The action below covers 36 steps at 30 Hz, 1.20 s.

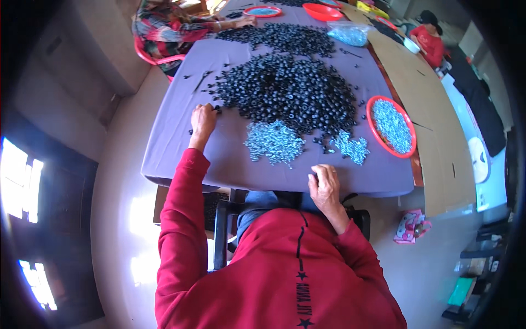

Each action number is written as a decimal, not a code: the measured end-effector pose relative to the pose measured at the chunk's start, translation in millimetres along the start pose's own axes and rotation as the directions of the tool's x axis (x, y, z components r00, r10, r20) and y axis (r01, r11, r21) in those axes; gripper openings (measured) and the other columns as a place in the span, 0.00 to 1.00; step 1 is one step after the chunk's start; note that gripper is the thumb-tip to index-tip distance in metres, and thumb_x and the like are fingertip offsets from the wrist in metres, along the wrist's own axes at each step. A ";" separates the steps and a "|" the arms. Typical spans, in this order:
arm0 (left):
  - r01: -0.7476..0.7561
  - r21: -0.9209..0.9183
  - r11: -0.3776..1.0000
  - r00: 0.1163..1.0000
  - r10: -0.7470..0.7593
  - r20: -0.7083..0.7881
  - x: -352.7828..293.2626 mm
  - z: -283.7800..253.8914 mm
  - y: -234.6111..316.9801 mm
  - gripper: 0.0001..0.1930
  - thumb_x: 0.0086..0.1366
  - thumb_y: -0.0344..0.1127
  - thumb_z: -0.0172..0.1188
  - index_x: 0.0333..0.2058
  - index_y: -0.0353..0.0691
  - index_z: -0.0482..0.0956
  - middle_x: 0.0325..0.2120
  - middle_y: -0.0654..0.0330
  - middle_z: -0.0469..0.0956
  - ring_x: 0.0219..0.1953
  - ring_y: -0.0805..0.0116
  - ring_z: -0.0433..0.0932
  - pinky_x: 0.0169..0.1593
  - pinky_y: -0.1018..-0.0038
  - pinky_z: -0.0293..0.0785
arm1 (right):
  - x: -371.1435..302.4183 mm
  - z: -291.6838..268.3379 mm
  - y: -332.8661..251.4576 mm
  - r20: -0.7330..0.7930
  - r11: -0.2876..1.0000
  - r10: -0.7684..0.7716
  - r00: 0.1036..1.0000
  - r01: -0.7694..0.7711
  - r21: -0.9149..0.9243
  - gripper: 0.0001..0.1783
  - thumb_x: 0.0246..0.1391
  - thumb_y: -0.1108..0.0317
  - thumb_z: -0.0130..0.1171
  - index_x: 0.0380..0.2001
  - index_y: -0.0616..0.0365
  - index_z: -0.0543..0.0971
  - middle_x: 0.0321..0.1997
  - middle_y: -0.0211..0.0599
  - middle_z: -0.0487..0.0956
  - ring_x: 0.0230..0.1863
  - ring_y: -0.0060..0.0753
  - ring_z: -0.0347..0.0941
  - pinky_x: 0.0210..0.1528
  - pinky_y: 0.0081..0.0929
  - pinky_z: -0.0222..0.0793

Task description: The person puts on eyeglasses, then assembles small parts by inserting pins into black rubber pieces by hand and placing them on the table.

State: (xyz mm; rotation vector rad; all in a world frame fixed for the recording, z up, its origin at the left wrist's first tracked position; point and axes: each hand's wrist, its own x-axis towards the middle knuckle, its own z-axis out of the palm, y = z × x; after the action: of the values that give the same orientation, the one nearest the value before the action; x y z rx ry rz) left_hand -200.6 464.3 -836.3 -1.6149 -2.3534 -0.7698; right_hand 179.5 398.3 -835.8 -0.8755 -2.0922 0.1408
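Note:
A big heap of small black round pieces with holes, like caps or beads, (285,90) lies in the middle of the table. My left hand (204,122) is at its left side, fingers closed on a small black piece (217,109) at the fingertips. In front of the heap lies a pile of small light-blue pieces (274,141), with a smaller blue pile (352,148) to its right. At the near table edge, my right hand (327,189) is closed, thumb against curled fingers; what is in it, if anything, is hidden.
A red-rimmed tray (411,123) of blue pieces stands at the right. Farther back are another black heap (279,37), a clear bag (349,35) of blue pieces and a red basin (322,12). One person (170,30) works far left, another (430,41) far right.

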 end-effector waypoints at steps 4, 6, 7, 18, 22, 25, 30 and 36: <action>0.033 -0.057 0.998 0.998 -0.036 -0.044 -2.0 1.6 2.8 0.08 0.46 0.34 0.61 0.26 0.38 0.76 0.25 0.50 0.74 0.31 0.51 0.74 0.36 0.61 0.70 | -0.8 -2.7 1.1 -0.015 1.000 0.009 1.000 -0.009 -0.010 0.11 0.40 0.79 0.55 0.32 0.62 0.70 0.31 0.43 0.71 0.34 0.46 0.68 0.38 0.36 0.64; 0.062 -0.163 0.985 0.995 -0.073 -0.063 -4.6 -6.8 5.1 0.09 0.45 0.34 0.61 0.26 0.37 0.74 0.23 0.50 0.75 0.28 0.51 0.75 0.34 0.63 0.70 | 0.0 -3.2 2.6 -0.017 1.000 0.007 1.000 -0.007 -0.021 0.12 0.40 0.79 0.55 0.32 0.62 0.70 0.31 0.43 0.71 0.33 0.45 0.68 0.37 0.35 0.64; 0.124 -0.262 0.957 0.989 -0.141 -0.046 -10.2 -11.6 4.9 0.09 0.45 0.32 0.61 0.25 0.36 0.73 0.20 0.52 0.75 0.24 0.55 0.76 0.30 0.67 0.71 | 0.4 -3.3 3.1 0.003 0.998 0.056 0.998 -0.056 0.043 0.11 0.41 0.80 0.55 0.32 0.62 0.70 0.30 0.43 0.71 0.32 0.45 0.68 0.36 0.34 0.64; 0.386 -0.920 -0.067 0.922 0.065 0.382 -96.6 -75.3 132.8 0.05 0.54 0.26 0.58 0.30 0.36 0.73 0.24 0.63 0.74 0.23 0.78 0.69 0.29 0.83 0.65 | 75.9 22.8 25.7 0.171 0.985 0.108 0.979 -0.082 -0.154 0.07 0.46 0.77 0.52 0.32 0.59 0.73 0.30 0.42 0.70 0.31 0.48 0.71 0.32 0.36 0.68; 0.414 -0.889 -0.194 0.909 0.138 0.393 -99.3 -75.0 144.2 0.04 0.56 0.26 0.57 0.32 0.37 0.74 0.25 0.62 0.75 0.25 0.77 0.71 0.31 0.82 0.67 | 74.0 29.9 30.9 0.209 0.986 0.100 0.973 -0.069 -0.153 0.06 0.46 0.75 0.52 0.31 0.58 0.73 0.29 0.43 0.70 0.32 0.48 0.70 0.32 0.39 0.68; 0.490 -0.829 -0.270 0.871 0.171 0.460 -103.1 -70.2 147.9 0.05 0.56 0.27 0.57 0.33 0.37 0.75 0.27 0.61 0.75 0.26 0.76 0.72 0.33 0.80 0.69 | 74.7 30.4 29.5 0.266 0.985 0.015 0.964 0.030 -0.167 0.02 0.47 0.73 0.51 0.27 0.57 0.70 0.28 0.42 0.69 0.31 0.49 0.70 0.31 0.40 0.67; 0.535 -0.732 -0.422 0.845 0.281 0.456 -106.5 -64.8 163.8 0.07 0.56 0.26 0.57 0.35 0.36 0.75 0.30 0.58 0.77 0.29 0.72 0.74 0.37 0.76 0.72 | 79.9 13.2 24.2 0.068 0.994 0.039 0.997 -0.046 0.101 0.04 0.45 0.76 0.54 0.27 0.58 0.71 0.26 0.39 0.71 0.27 0.42 0.69 0.28 0.33 0.66; 0.547 -0.709 -0.445 0.835 0.347 0.426 -107.8 -68.3 181.9 0.07 0.55 0.25 0.58 0.34 0.35 0.74 0.29 0.57 0.77 0.30 0.70 0.75 0.37 0.76 0.72 | 94.0 -38.8 -22.6 0.018 0.831 0.201 0.979 -0.180 0.527 0.03 0.49 0.75 0.56 0.29 0.61 0.75 0.25 0.29 0.71 0.23 0.18 0.65 0.25 0.16 0.61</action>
State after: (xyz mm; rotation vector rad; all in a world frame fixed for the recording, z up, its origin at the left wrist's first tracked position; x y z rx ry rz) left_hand -2.1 391.4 -768.1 -1.8603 -1.3693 -3.9427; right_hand 158.6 432.9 -739.8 -0.7307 -1.7844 0.7648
